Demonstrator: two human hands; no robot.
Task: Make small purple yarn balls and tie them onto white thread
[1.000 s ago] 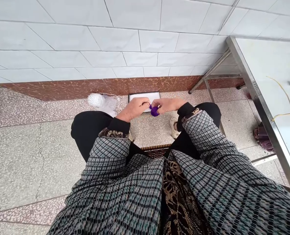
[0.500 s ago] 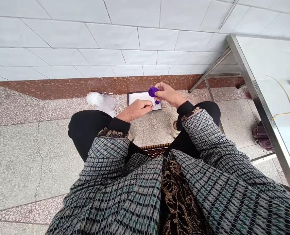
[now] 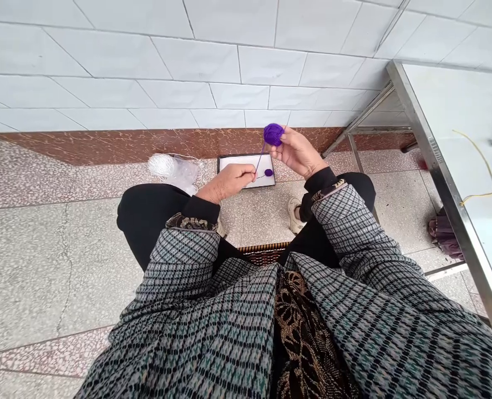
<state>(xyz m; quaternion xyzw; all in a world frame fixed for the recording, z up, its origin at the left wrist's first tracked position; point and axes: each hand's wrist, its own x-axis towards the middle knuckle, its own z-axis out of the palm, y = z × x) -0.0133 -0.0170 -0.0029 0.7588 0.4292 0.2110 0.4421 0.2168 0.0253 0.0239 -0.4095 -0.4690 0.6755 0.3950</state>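
Observation:
A ball of purple yarn (image 3: 274,134) is held up in the fingers of my right hand (image 3: 299,152). From it a purple strand (image 3: 260,155) runs down to my left hand (image 3: 234,180), whose thumb and forefinger are pinched on it. The strand goes on from there toward a smaller purple ball (image 3: 268,173), which lies in a shallow white tray with a dark rim (image 3: 274,182). My left hand covers part of the tray's left side.
A ball of white yarn (image 3: 162,165) and clear plastic (image 3: 185,174) lie on the floor left of the tray. A tiled wall (image 3: 224,64) rises just beyond. To the right stands a metal-framed table (image 3: 437,149) with a yellow cord (image 3: 489,166) on top.
My right hand has moved up and slightly right with the purple ball, so the strand to my left hand is longer. The left hand has shifted slightly left. More of the small ball shows.

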